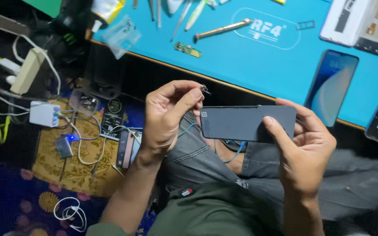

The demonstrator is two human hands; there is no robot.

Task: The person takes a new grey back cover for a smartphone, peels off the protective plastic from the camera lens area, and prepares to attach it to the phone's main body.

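Grey panel [241, 123] sits pinched in our right hand [305, 148]; our left hand [167, 116] pinches a small dark part [205, 90] beside its corner.

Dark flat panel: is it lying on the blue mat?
No. The dark flat panel is held in the air over the lap by the right hand, clear of the blue mat.

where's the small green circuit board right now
In the head view, the small green circuit board lies on the blue mat, upper centre-left, just below the brass-handled screwdriver.
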